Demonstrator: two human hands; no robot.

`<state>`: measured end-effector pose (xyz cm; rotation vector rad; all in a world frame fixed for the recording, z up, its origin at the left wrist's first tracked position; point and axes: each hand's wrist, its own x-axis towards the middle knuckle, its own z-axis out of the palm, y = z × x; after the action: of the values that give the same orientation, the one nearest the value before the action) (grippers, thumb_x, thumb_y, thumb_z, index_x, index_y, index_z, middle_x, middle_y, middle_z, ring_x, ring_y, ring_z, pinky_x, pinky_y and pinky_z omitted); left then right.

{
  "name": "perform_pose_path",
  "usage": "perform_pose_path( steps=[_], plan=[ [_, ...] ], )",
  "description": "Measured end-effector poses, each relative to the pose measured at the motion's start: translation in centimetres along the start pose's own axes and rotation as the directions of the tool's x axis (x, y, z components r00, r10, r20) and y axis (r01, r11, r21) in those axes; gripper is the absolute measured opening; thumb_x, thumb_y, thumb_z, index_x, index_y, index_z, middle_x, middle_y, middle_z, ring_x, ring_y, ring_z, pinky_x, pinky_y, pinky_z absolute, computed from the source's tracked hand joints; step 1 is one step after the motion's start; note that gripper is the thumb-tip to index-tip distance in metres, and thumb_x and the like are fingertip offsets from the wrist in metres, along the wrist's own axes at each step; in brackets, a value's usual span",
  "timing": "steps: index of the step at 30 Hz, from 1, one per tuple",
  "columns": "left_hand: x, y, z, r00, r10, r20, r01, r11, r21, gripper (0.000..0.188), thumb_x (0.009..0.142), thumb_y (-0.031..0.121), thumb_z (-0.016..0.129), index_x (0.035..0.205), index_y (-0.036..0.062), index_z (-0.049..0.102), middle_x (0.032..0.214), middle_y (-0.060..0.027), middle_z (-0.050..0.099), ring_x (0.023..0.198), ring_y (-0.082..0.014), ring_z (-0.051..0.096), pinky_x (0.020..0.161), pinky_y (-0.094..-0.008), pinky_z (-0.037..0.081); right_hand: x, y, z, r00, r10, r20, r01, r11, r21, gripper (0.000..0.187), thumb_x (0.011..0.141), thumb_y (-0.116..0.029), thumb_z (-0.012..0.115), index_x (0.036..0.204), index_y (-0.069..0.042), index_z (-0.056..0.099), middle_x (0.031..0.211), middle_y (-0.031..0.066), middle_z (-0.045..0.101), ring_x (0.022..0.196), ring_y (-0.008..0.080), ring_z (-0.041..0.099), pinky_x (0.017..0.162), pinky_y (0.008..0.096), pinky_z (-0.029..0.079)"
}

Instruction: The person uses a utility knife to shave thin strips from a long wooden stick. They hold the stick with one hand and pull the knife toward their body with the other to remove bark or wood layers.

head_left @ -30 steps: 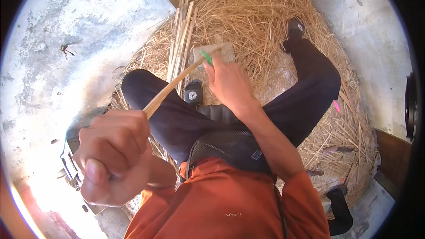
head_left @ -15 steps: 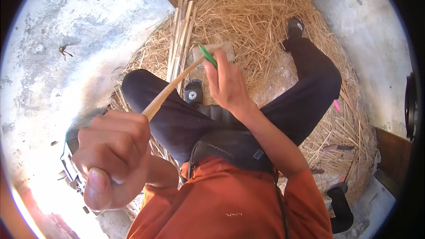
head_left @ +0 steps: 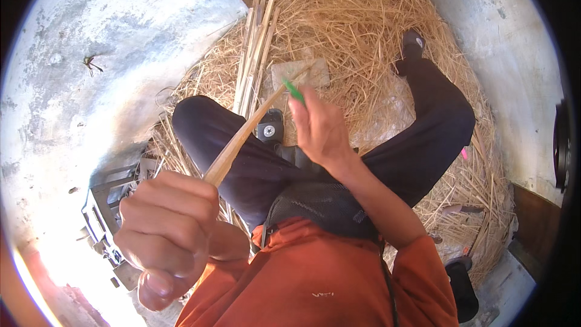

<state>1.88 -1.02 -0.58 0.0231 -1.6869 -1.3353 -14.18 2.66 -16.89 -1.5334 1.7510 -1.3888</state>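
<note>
My left hand [head_left: 169,227] is a closed fist, raised close to the camera at the lower left, wrapped round the thick end of a pale bamboo strip [head_left: 239,140]. The strip slants up and to the right, away from me, over my bent left leg. Out near its thinner far part, my right hand [head_left: 324,127] is closed on a small green-handled tool [head_left: 293,91]. The tool lies against the strip; whether it has a blade I cannot make out. The right fingertips are partly hidden behind the back of the hand.
A bundle of split bamboo strips [head_left: 257,48] leans beyond my left knee. Thin shavings [head_left: 357,9] cover the floor around a flat pale block [head_left: 301,74]. A knife-like tool [head_left: 463,209] lies at the right. A metal frame [head_left: 108,215] stands left by the pale wall [head_left: 151,42].
The green-handled tool and my right hand have come a little nearer to me along the strip. My left fist has moved slightly down and right, still holding the strip. The whole view has shifted slightly.
</note>
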Motion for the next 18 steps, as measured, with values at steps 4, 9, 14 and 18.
perform_pose_path(
  steps=[4,9,14,18],
  plan=[
    [0.3,-0.1,0.5,0.999,-0.004,0.033,0.004,1.000,-0.011,0.039,0.089,0.022,0.048,0.054,0.0057,0.042,0.041,-0.0019,0.036,0.030,-0.0138,0.026,0.032,-0.0283,0.019,-0.6,3.0,2.0,0.913,0.360,0.192,-0.263,0.879,-0.398,0.025,0.097,-0.026,0.045,0.096,-0.001,0.051,0.060,0.0208,0.060,0.057,0.0427,0.060,0.052,0.0494,0.047],
    [0.3,-0.1,0.1,0.986,-0.023,0.162,0.031,0.999,-0.044,0.038,0.089,0.021,0.047,0.055,0.0049,0.043,0.042,-0.0027,0.038,0.031,-0.0139,0.029,0.033,-0.0285,0.021,1.3,0.6,0.4,0.961,0.243,0.135,-0.202,0.944,-0.259,0.026,0.097,-0.026,0.045,0.098,-0.001,0.052,0.065,0.0213,0.062,0.061,0.0423,0.061,0.055,0.0502,0.048],
    [1.0,0.4,0.4,0.973,-0.033,0.228,0.048,0.997,-0.061,0.037,0.089,0.019,0.047,0.055,0.0048,0.043,0.043,-0.0032,0.040,0.032,-0.0137,0.030,0.033,-0.0286,0.021,-2.4,5.9,1.3,0.963,0.169,0.210,-0.100,0.948,-0.303,0.029,0.097,-0.025,0.044,0.099,0.002,0.052,0.063,0.0233,0.059,0.059,0.0437,0.059,0.057,0.0519,0.046],
    [0.8,-0.4,-1.0,0.987,0.016,0.162,-0.007,0.998,-0.055,0.039,0.087,0.020,0.048,0.051,0.0065,0.040,0.040,-0.0014,0.036,0.029,-0.0130,0.028,0.032,-0.0279,0.020,-5.5,12.3,2.3,0.920,0.335,0.202,-0.207,0.855,-0.476,0.031,0.097,-0.027,0.044,0.106,0.001,0.054,0.069,0.0178,0.063,0.060,0.0393,0.062,0.060,0.0493,0.049]
  ],
)
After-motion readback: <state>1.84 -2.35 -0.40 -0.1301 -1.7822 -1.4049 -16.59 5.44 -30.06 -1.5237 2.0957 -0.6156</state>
